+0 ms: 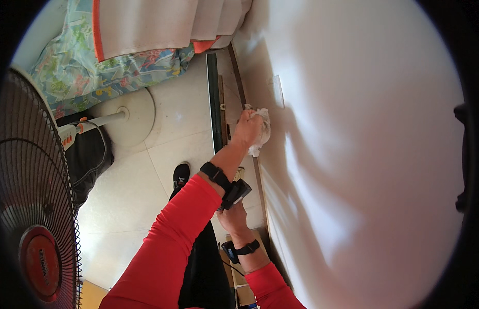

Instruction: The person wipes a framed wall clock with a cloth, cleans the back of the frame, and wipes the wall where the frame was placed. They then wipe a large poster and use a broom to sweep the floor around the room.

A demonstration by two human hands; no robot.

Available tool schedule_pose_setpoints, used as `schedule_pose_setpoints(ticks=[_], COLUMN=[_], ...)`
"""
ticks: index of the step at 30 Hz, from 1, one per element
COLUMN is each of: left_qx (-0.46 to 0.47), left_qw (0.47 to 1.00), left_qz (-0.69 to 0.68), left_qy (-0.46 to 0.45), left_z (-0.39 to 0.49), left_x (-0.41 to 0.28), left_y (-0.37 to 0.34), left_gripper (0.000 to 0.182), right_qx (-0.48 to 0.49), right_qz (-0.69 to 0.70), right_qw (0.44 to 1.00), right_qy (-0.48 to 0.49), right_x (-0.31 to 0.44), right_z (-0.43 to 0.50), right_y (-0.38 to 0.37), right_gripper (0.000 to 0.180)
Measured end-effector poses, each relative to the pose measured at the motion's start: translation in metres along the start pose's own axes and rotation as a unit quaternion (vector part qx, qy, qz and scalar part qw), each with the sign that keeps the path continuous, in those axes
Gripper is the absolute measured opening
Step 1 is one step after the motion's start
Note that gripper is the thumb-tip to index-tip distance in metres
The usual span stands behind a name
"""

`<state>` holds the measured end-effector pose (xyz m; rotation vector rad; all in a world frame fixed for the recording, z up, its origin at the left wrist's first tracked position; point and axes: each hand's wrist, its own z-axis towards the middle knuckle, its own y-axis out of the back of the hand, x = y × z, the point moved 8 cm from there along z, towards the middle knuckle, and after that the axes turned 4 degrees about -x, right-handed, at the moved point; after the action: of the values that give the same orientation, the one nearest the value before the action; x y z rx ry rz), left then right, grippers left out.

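My left hand [247,127] grips a crumpled whitish cloth [264,125], which is against the lower part of the white wall [363,135], just over the brown skirting. A black strap with a small device [235,193] sits on my left forearm and covers part of the view. Behind it is my right hand [233,218], whose fingers are mostly hidden, so what they hold cannot be told. A beige slotted object [238,174] shows just beyond that hand. Left of the cloth stands a long, narrow dark-green panel [214,104] with a brown strip along its side.
A standing fan [38,247] fills the left side, its round base [127,119] on the tiled floor [162,139]. Patterned fabric [119,77] hangs at the top. A flat wall plate [278,91] is above the cloth. Cardboard boxes [245,295] lie below my right arm.
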<state>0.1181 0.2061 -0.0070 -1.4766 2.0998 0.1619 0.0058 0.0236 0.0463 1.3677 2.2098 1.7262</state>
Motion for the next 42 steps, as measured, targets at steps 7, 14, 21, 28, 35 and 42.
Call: schedule_pose_setpoints(ticks=[7, 14, 21, 28, 35, 42], left_qx=[-0.171, -0.086, -0.043, 0.122, 0.091, 0.036], left_qw=[0.976, 0.951, 0.954, 0.987, 0.995, 0.878], left_qz=[0.073, 0.295, 0.285, 0.018, -0.035, 0.468], left_qy=[-0.111, -0.033, -0.08, -0.102, 0.021, -0.091], left_z=[0.025, 0.054, 0.038, -0.076, -0.128, -0.081], left_x=[-0.02, 0.004, -0.003, -0.015, -0.017, -0.024], left_y=[0.006, -0.014, -0.032, 0.013, 0.104, 0.096], left_gripper=[0.057, 0.057, 0.046, 0.033, 0.036, 0.101], right_qx=[0.055, 0.057, 0.025, 0.076, 0.068, 0.037], right_qz=[-0.012, -0.012, -0.032, 0.055, -0.006, -0.002], right_qw=[0.996, 0.997, 0.999, 0.99, 0.987, 0.989], right_qy=[-0.063, -0.055, -0.004, -0.109, -0.146, -0.143], right_x=[-0.01, -0.017, -0.011, -0.013, -0.016, -0.033], right_z=[-0.001, -0.002, -0.001, -0.001, 0.002, 0.006], right_y=[-0.01, -0.018, -0.013, -0.004, 0.012, 0.036], right_gripper=[0.058, 0.058, 0.055, 0.052, 0.049, 0.059])
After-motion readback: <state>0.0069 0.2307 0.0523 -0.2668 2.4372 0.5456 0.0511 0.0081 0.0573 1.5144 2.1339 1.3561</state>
